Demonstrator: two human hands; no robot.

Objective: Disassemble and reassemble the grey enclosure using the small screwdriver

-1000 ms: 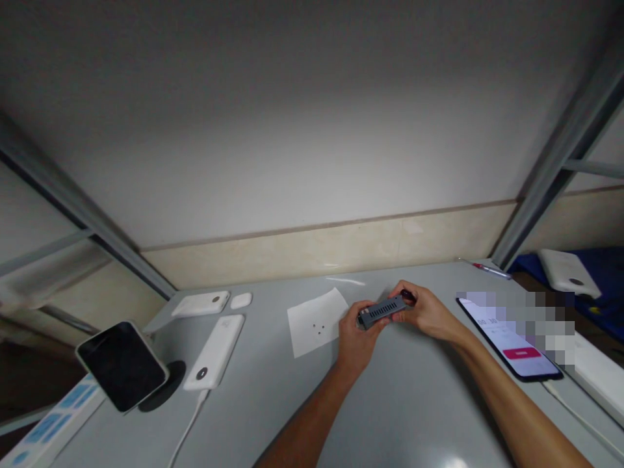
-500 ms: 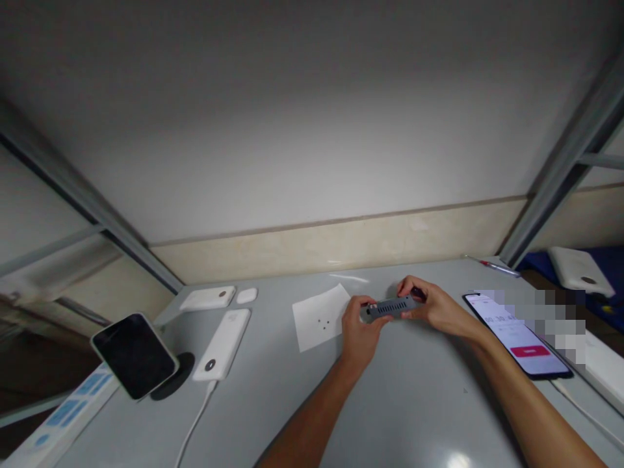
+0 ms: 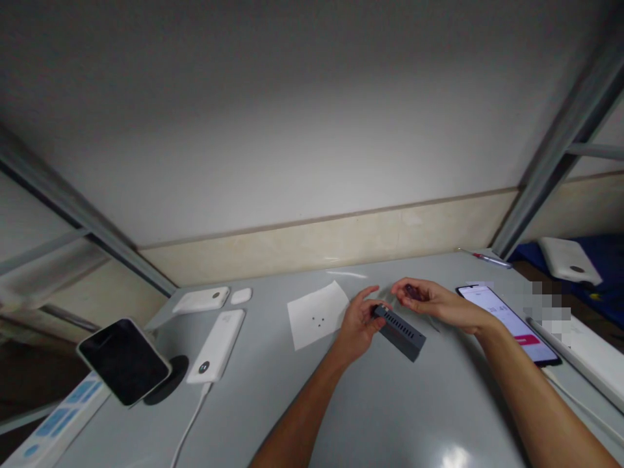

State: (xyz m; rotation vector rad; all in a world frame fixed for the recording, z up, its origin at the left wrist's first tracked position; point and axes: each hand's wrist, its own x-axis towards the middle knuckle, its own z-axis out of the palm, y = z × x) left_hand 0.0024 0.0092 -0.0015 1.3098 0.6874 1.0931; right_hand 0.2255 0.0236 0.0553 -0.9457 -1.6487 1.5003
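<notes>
- Power strip (image 3: 61,416), white with blue panels, runs along the near left table edge.
- Dark-screened smartphone (image 3: 124,361) leans on a round black stand (image 3: 168,383) just right of it.
- White power bank (image 3: 217,348), cabled at its near end, lies right of the stand; another power bank (image 3: 199,299) and a small white case (image 3: 241,296) sit near the far edge.
- Gray tabletop (image 3: 244,416) spreads between the cable and the left forearm.
- White paper (image 3: 316,317) carries small dark pieces, left of the left hand.
- Left hand (image 3: 358,325) grips the left end of a dark gray slotted casing (image 3: 400,331), its other end pointing right and nearer.
- Right hand (image 3: 426,302), just beyond the casing, pinches a dark reddish handle (image 3: 413,292).
- Timer smartphone (image 3: 507,318) lies right, near the right edge.
</notes>
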